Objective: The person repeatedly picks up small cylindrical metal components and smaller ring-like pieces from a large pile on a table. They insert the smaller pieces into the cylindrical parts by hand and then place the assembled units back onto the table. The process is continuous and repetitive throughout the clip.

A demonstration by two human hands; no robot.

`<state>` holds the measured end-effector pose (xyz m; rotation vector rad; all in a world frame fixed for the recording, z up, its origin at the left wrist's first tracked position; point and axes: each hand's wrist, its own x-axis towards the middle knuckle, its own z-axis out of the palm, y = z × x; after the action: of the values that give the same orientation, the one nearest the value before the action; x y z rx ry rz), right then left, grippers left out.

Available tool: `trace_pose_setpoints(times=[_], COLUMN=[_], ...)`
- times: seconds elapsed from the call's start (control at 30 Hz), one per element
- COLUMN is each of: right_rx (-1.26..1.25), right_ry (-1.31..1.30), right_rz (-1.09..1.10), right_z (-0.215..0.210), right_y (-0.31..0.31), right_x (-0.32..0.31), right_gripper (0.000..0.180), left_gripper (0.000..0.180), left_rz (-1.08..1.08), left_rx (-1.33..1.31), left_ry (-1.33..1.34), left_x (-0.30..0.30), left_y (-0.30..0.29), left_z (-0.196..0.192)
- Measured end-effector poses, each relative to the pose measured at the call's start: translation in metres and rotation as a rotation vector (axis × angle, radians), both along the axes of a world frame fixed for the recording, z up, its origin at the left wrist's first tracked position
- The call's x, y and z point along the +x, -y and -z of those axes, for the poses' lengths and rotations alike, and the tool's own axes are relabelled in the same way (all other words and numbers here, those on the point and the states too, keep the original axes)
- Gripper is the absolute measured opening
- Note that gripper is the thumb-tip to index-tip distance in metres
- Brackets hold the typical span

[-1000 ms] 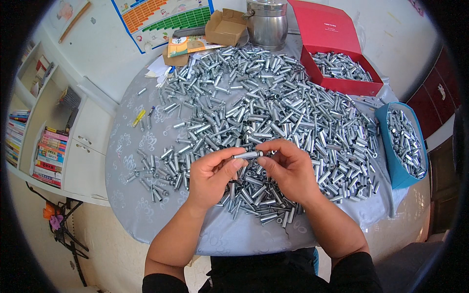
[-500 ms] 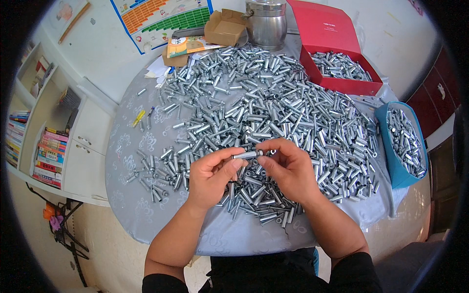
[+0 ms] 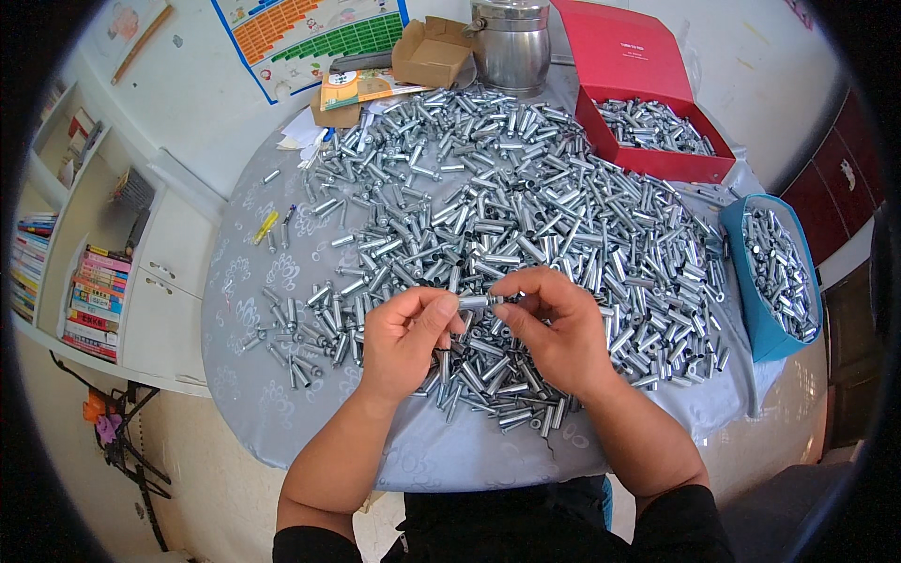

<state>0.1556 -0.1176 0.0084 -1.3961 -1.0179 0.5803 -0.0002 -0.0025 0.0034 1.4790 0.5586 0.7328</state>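
Note:
Both hands meet above a heap of loose metal anchor parts [image 3: 526, 216]. My left hand [image 3: 402, 342] pinches one end of a shiny expansion bolt [image 3: 476, 302], which lies nearly level and shows a smooth metal sleeve. At its other end, the thumb and forefinger of my right hand [image 3: 556, 328] are closed on the narrower part near the nut. Fingertips cover both ends of the bolt. Sleeves and bolts of the same silvery kind lie under and around both hands.
A round table under a grey patterned cloth [image 3: 253, 394] carries the heap. Behind on the right stands an open red box [image 3: 657, 167], with a blue bin [image 3: 765, 352] nearer, both holding metal parts. A steel pot [image 3: 511, 47], small carton [image 3: 432, 52] and yellow marker [image 3: 267, 227] are also there.
My left thumb and fingers have slid along the sleeve and turned over its end. The bolt sits slightly lower, still between both hands.

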Motion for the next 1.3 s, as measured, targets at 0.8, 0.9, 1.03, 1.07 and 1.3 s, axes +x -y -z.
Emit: trace_pose_setpoints(times=[0.8, 0.9, 1.03, 1.07, 1.3], right_rx=[0.114, 0.125, 0.077, 0.079, 0.057], right_ry=[0.102, 0.296, 0.184, 0.149, 0.263], right_rz=[-0.025, -0.101, 0.033, 0.082, 0.069], right_z=[-0.014, 0.001, -0.001, -0.006, 0.0], right_y=[0.0, 0.0, -0.001, -0.002, 0.0], right_x=[-0.003, 0.004, 0.001, -0.002, 0.002], right_gripper=[0.03, 0.032, 0.028, 0.025, 0.016], left_gripper=[0.029, 0.03, 0.027, 0.027, 0.018], left_rz=[0.008, 0.0, -0.005, -0.007, 0.003], left_rx=[-0.025, 0.008, -0.019, -0.028, -0.015], left_ry=[-0.013, -0.039, 0.0, 0.013, 0.042], left_x=[-0.002, 0.0, -0.002, -0.002, 0.001], left_y=[-0.001, 0.001, -0.003, -0.004, 0.0], left_z=[-0.001, -0.003, 0.002, 0.002, 0.0])
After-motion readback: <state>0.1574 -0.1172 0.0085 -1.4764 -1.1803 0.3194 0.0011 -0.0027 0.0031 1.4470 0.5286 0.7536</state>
